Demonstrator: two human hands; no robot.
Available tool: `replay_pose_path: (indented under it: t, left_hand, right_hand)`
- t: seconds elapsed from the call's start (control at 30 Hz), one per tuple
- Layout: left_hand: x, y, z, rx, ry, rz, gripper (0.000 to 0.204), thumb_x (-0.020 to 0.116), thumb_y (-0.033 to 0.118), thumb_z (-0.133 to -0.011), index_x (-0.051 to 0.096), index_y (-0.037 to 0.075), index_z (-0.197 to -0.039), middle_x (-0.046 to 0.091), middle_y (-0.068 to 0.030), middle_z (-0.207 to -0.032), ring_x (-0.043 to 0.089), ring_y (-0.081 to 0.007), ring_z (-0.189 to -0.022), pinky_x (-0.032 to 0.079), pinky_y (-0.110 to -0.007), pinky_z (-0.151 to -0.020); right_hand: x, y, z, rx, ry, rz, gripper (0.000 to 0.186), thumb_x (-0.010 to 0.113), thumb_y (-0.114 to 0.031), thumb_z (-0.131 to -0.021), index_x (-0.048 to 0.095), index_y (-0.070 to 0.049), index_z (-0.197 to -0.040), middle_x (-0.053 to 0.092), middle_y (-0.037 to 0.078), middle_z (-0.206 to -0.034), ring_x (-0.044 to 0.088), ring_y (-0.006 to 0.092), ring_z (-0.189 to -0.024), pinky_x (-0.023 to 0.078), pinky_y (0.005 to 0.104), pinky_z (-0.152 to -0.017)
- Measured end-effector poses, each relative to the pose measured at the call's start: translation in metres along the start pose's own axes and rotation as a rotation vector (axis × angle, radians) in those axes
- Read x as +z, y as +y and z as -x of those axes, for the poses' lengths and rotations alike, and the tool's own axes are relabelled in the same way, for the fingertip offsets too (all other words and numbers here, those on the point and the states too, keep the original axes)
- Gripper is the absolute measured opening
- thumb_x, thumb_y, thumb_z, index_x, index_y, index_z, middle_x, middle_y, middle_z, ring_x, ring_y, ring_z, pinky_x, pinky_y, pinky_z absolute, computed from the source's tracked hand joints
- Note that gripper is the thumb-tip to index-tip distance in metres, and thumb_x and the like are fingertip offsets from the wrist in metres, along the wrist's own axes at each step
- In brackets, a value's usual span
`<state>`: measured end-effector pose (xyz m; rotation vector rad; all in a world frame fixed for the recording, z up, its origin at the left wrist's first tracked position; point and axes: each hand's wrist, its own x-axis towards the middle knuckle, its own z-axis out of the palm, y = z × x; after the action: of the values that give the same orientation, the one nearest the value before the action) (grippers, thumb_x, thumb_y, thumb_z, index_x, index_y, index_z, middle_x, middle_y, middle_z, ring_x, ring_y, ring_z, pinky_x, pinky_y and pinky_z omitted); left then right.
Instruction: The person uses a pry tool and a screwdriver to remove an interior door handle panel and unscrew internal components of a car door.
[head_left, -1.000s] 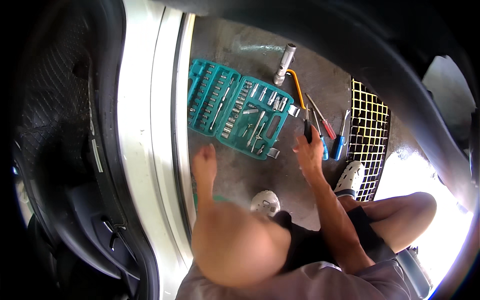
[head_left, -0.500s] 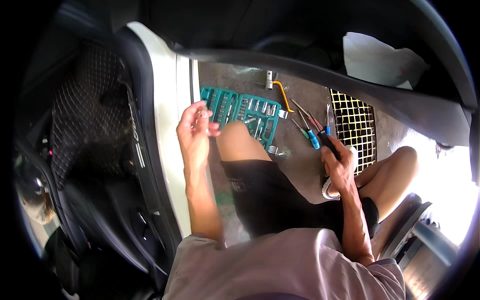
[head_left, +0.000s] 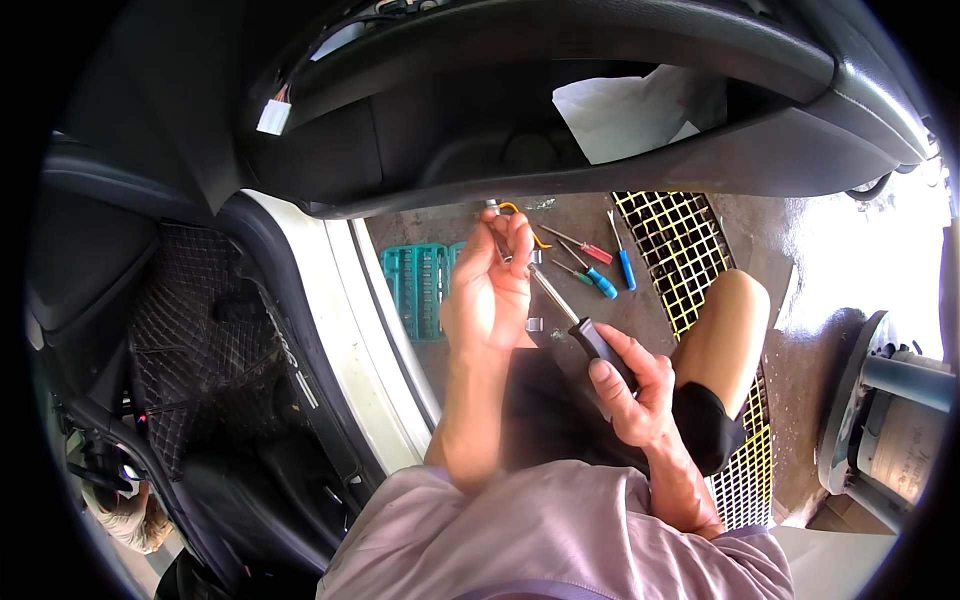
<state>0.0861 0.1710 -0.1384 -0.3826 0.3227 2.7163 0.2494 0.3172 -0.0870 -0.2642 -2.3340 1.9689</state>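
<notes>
My left hand [head_left: 480,290] is raised over the floor with its fingers closed round a small metal piece [head_left: 505,254], partly hidden by the fingertips. My right hand [head_left: 635,395] grips a driver [head_left: 590,338] with a black handle and long metal shaft; the shaft points up and left, its tip at my left fingers. Beyond my hands the turquoise socket case [head_left: 408,290] lies open on the floor, partly hidden by my left hand. Right of it lie loose screwdrivers with red [head_left: 597,254], blue [head_left: 604,284] and green handles, and a yellow bent tool [head_left: 540,242].
A black door panel [head_left: 430,150] with loose connector [head_left: 273,117] and paper [head_left: 630,115] spans the top. A white sill [head_left: 365,350] and quilted car mat [head_left: 200,320] are at left. A yellow grate [head_left: 660,240] and round metal fixture [head_left: 880,420] are at right.
My left hand has risen from beside the case and closed on the metal piece. My right hand has swung the driver leftward to it. The view now takes in more door panel.
</notes>
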Motion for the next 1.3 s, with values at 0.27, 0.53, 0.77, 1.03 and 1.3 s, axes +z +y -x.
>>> replay_pose_path:
  t: [0.27,0.53,0.77,1.03,1.3]
  left_hand:
    - [0.018,-0.036,0.011,0.145,-0.010,-0.152,0.017,0.060,0.016,-0.104,0.062,0.004,-0.117,0.067,-0.0085,-0.105,0.067,-0.0212,-0.104,0.056,-0.032,-0.092]
    - [0.044,-0.054,0.023,0.542,-0.030,-0.271,0.024,0.066,0.017,-0.101,0.058,0.007,-0.121,0.061,-0.0063,-0.106,0.064,-0.0204,-0.102,0.059,-0.034,-0.096]
    - [0.119,-0.050,0.029,0.683,-0.096,-0.497,0.026,0.067,0.023,-0.101,0.055,0.010,-0.120,0.057,-0.0017,-0.099,0.056,-0.0122,-0.082,0.048,-0.026,-0.072]
    - [0.163,-0.061,0.048,0.818,-0.121,-0.547,0.028,0.059,0.027,-0.106,0.048,0.011,-0.127,0.055,0.0006,-0.095,0.056,-0.0083,-0.075,0.047,-0.023,-0.063]
    - [0.196,-0.036,0.030,0.871,-0.392,-1.121,0.032,0.067,0.009,-0.099,0.062,-0.009,-0.125,0.074,-0.0211,-0.094,0.073,-0.0241,-0.072,0.062,-0.034,-0.065]
  right_hand:
    - [-0.020,0.015,-0.007,0.013,-0.012,-0.038,0.035,0.068,-0.018,-0.099,0.065,0.001,-0.129,0.067,0.004,-0.076,0.061,0.0104,-0.065,0.050,0.0248,-0.065]
    - [-0.048,-0.002,-0.028,-0.234,-0.123,0.127,0.037,0.069,-0.015,-0.096,0.064,0.003,-0.128,0.074,0.021,-0.090,0.076,0.0278,-0.078,0.059,0.0354,-0.069]
    - [-0.078,-0.031,-0.061,0.448,-0.506,-1.098,0.036,0.055,-0.021,-0.107,0.059,0.003,-0.134,0.040,-0.001,-0.064,0.030,0.0072,-0.047,0.026,0.0264,-0.045]
    - [-0.089,-0.070,-0.064,-0.312,-0.301,-0.090,0.032,0.070,-0.012,-0.098,0.067,0.003,-0.125,0.071,0.006,-0.091,0.062,0.0088,-0.073,0.050,0.0254,-0.065]
    - [-0.125,-0.092,-0.061,-0.270,-0.043,-0.335,0.039,0.074,-0.026,-0.090,0.071,0.005,-0.113,0.073,0.011,-0.078,0.069,0.0159,-0.067,0.053,0.0275,-0.063]
